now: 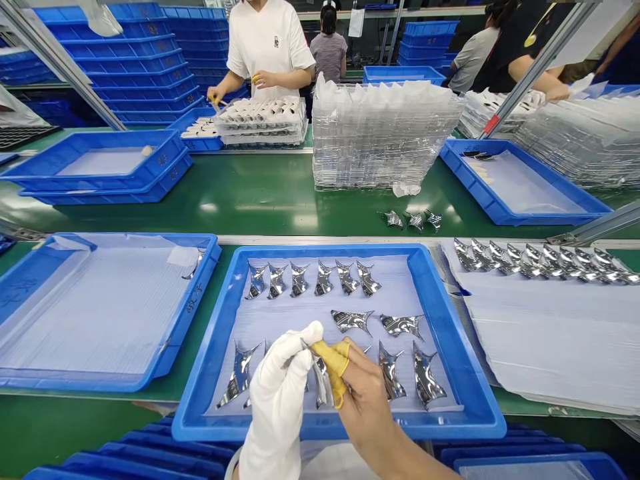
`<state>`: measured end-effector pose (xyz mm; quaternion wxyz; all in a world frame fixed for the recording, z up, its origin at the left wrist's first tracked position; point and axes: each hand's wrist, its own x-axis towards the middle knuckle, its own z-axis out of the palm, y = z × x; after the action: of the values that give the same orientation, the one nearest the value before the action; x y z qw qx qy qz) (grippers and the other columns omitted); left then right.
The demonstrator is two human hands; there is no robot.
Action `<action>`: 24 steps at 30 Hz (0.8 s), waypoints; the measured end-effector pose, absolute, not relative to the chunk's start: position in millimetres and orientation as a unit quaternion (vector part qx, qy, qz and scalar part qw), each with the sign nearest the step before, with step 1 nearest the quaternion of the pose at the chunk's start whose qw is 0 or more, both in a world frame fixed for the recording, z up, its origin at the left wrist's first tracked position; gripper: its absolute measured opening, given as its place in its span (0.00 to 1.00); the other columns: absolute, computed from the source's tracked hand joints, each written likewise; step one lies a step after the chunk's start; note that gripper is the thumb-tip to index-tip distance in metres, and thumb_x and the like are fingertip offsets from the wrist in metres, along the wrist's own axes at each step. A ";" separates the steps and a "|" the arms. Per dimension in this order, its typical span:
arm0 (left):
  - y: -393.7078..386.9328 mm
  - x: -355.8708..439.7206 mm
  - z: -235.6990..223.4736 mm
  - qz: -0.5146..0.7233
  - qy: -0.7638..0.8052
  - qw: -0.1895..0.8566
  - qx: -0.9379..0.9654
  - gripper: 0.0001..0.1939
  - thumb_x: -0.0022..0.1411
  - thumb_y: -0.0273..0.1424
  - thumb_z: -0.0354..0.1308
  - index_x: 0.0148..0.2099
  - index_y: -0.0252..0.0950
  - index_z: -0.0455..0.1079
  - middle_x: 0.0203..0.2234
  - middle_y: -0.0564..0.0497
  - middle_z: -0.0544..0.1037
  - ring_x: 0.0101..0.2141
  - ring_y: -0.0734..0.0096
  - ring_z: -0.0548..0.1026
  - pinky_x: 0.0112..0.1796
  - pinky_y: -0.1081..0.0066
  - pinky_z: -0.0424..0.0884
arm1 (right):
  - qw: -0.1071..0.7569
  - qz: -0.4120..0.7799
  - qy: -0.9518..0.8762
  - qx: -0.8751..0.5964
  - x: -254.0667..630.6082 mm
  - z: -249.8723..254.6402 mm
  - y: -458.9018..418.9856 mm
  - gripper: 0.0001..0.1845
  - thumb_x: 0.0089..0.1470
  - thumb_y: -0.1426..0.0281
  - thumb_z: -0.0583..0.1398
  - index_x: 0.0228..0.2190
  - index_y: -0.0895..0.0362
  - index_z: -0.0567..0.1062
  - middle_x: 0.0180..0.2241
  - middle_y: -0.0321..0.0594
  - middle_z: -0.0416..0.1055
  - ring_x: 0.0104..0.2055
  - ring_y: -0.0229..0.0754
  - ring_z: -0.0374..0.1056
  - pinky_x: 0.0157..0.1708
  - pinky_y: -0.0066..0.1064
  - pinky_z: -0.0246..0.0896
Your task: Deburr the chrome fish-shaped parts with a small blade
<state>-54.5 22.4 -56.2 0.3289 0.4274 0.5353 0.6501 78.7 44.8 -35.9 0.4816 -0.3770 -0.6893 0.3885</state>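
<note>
My left hand (279, 390), in a white glove, pinches a shiny chrome-coloured curved part (322, 385) near its upper end. Yellow finger cots cover some fingers of my right hand (364, 393), which is closed on the same part from the right side. Both hands are over a large blue tray (330, 252) lined with white sheet. Within it, a row of similar chrome parts (325, 277) lies along the far side, and two (401, 325) lie in the middle. More lie near the front, such as one at the left (240, 373); my hands partly hide others.
A lined blue tray (95, 313) stands left. At right, chrome parts (545, 260) line the far edge of white sheets (545, 340). Three small parts (415, 221) lie beyond the tray, near stacked clear plastic trays (375, 143). A co-worker (273, 47) works opposite.
</note>
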 end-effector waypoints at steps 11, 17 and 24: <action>27.1 -61.0 -54.4 0.660 0.505 0.310 0.462 0.11 0.68 0.28 0.64 0.50 0.46 0.82 0.46 0.50 0.87 0.46 0.61 0.84 0.49 0.62 0.80 | 0.475 0.504 -0.635 -0.344 83.0 -35.6 47.2 0.22 0.62 0.80 0.53 0.45 0.51 0.83 0.26 0.32 0.59 0.28 0.39 0.55 0.26 0.30 0.52; 28.5 -66.6 -45.6 0.652 0.468 0.265 0.535 0.16 0.71 0.25 0.60 0.56 0.45 0.78 0.44 0.52 0.85 0.42 0.69 0.79 0.43 0.68 0.76 | 0.465 0.448 -0.690 -0.327 91.1 -30.0 46.3 0.22 0.65 0.79 0.53 0.50 0.49 0.81 0.26 0.33 0.62 0.30 0.41 0.56 0.29 0.31 0.54; 32.2 -69.7 -40.0 0.647 0.435 0.225 0.585 0.17 0.73 0.23 0.57 0.59 0.41 0.76 0.45 0.52 0.83 0.44 0.70 0.75 0.45 0.70 0.73 | 0.462 0.388 -0.735 -0.308 95.6 -28.0 44.0 0.25 0.63 0.83 0.50 0.49 0.50 0.79 0.27 0.34 0.65 0.29 0.42 0.56 0.32 0.34 0.57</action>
<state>-69.7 32.2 -40.0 0.2247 0.5847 0.4351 0.6468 95.6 44.0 -28.0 0.4623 -0.3077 -0.7353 0.3884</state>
